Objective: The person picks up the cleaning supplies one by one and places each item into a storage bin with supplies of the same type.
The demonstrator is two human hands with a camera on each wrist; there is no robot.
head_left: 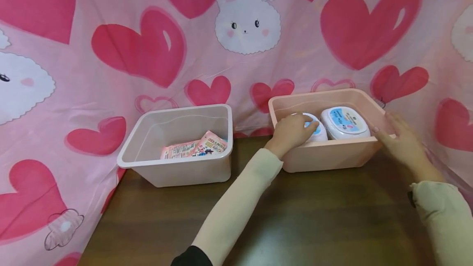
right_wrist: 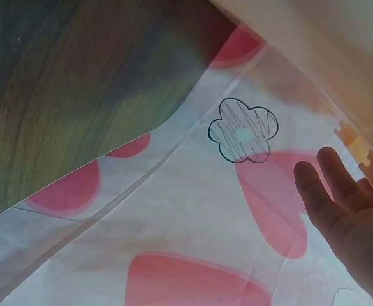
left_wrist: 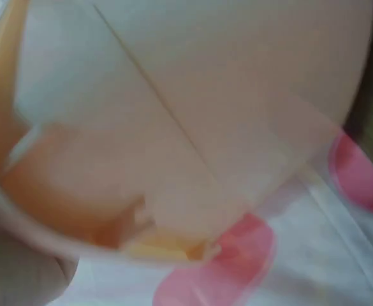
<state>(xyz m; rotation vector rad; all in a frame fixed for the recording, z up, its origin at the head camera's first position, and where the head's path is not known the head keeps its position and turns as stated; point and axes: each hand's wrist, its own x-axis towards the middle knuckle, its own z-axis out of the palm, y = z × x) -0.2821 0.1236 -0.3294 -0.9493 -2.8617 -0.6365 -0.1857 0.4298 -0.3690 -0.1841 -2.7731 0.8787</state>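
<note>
In the head view a pink plastic bin (head_left: 325, 155) holds two white lidded tubs with blue labels, the left tub (head_left: 318, 134) and the right tub (head_left: 343, 123). My left hand (head_left: 293, 132) reaches over the bin's left front corner, its bent fingers gripping the left tub and covering part of it. At the bin's right end is my right hand (head_left: 404, 145), its thumb at the rim and its fingers along the outside. The right wrist view shows those fingers (right_wrist: 329, 197) extended beside the bin. Blur hides the left fingers' hold in the left wrist view.
A pale greyish-pink bin (head_left: 184, 175) stands to the left on the dark wooden table (head_left: 295, 216). Inside it lie pink printed packets (head_left: 210, 145). A pink cloth (head_left: 207, 60) with hearts and rabbits hangs behind and beside the table.
</note>
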